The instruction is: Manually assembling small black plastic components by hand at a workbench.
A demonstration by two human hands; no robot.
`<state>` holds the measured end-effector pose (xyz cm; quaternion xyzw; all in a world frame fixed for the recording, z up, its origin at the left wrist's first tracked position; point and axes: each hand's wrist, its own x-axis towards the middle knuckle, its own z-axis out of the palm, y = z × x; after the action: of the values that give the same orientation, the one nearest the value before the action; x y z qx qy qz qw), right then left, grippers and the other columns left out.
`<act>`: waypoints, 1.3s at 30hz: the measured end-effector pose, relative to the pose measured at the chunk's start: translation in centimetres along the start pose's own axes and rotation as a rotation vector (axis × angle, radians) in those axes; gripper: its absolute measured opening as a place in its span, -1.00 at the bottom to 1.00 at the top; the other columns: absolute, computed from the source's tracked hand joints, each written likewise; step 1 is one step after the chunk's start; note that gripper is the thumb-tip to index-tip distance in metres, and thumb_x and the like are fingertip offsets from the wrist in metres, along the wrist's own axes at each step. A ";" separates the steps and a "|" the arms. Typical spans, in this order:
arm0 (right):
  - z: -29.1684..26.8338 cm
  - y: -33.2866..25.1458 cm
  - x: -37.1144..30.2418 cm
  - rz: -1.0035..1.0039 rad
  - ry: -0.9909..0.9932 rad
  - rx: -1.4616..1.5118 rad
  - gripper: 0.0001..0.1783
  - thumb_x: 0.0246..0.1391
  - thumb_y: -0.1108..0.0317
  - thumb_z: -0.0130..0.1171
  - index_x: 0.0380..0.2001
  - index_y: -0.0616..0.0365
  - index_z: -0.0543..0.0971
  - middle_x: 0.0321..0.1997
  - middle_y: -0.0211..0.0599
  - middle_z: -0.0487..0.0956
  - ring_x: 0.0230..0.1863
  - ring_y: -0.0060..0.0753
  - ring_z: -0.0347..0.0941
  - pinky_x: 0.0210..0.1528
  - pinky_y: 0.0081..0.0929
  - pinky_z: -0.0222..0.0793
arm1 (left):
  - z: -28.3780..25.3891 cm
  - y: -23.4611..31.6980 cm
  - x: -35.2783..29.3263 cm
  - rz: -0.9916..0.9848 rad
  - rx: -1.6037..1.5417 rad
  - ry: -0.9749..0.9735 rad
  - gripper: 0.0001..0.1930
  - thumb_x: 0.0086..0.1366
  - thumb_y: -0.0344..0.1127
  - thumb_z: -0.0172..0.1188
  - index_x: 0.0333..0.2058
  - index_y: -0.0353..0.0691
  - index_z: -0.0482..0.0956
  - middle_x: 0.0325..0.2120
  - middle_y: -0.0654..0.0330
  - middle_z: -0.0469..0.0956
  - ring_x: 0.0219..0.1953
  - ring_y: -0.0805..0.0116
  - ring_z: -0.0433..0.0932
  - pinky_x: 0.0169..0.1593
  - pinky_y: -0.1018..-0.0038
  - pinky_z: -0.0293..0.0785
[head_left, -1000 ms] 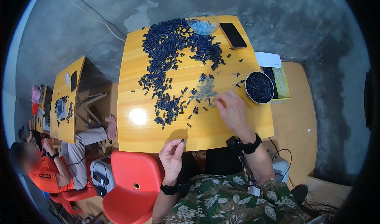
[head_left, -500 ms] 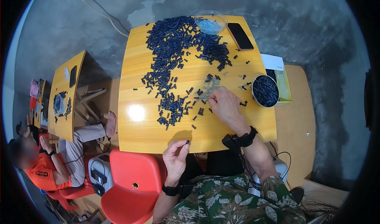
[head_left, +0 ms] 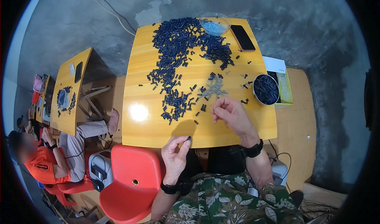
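At the table's near edge my left hand point(head_left: 175, 156) pinches a small black plastic piece point(head_left: 189, 138) between thumb and forefinger. My right hand point(head_left: 231, 115) hovers over the wood to its right, thumb and fingertips pressed together; whatever they hold is too small to make out. Just beyond those fingertips lies a loose cluster of small grey, pin-like pieces point(head_left: 215, 86). A large heap of black tubular pieces point(head_left: 174, 46) spreads from the far edge down the middle of the table. Several strays lie between the heap and my right hand.
A round tub of black pieces point(head_left: 266, 90) stands at the table's right side, beside an open box point(head_left: 284, 81). A clear bowl of pale blue bits point(head_left: 214, 26) and a phone point(head_left: 243, 38) sit at the far edge. A red chair point(head_left: 134, 172) is at left; another person point(head_left: 51, 164) sits beyond.
My right hand has drawn back from the grey pieces toward me, its fingertips still together. My left hand keeps its black piece near the edge. The view has shifted slightly.
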<state>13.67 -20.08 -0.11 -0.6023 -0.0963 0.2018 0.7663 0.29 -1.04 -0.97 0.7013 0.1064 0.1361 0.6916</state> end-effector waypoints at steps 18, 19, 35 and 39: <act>4.7 0.2 -4.5 0.112 -0.314 0.642 -0.82 0.17 0.54 0.14 -0.16 0.34 0.55 -0.29 -0.08 0.63 -0.35 -0.35 0.62 -0.26 -0.38 0.64 | 0.1 4.5 -2.0 0.163 0.045 -0.006 -0.88 0.19 -0.58 0.25 -0.27 -0.37 0.62 -0.35 0.15 0.62 -0.28 0.42 0.55 -0.16 0.54 0.44; 4.8 0.2 -4.6 0.124 -0.301 0.630 -0.84 0.17 0.53 0.15 -0.17 0.33 0.56 -0.30 -0.10 0.64 -0.35 -0.36 0.62 -0.26 -0.41 0.64 | 0.1 4.4 -2.2 0.160 0.018 -0.006 -0.89 0.19 -0.57 0.25 -0.28 -0.37 0.62 -0.35 0.16 0.62 -0.28 0.42 0.55 -0.16 0.54 0.44; 6.2 1.0 -4.6 -0.057 -0.261 0.369 -0.91 0.08 0.50 0.29 -0.31 0.22 0.63 -0.40 -0.42 0.60 -0.42 -0.69 0.49 -0.38 -0.71 0.44 | -0.1 5.5 -1.8 0.240 0.302 0.044 -0.90 0.20 -0.56 0.24 -0.28 -0.36 0.62 -0.35 0.15 0.61 -0.31 0.42 0.54 -0.19 0.54 0.44; 6.4 0.9 -4.5 -0.069 -0.269 0.332 -0.91 0.08 0.51 0.29 -0.30 0.20 0.64 -0.40 -0.46 0.59 -0.42 -0.70 0.47 -0.36 -0.72 0.43 | -0.1 5.5 -1.6 0.297 0.385 0.043 -0.89 0.17 -0.57 0.25 -0.29 -0.34 0.61 -0.39 0.13 0.59 -0.35 0.31 0.55 -0.24 0.47 0.46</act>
<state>6.92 -16.21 1.06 -0.4319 -0.1837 0.2672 0.8416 -1.47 -1.57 4.42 0.8252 0.0409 0.2285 0.5150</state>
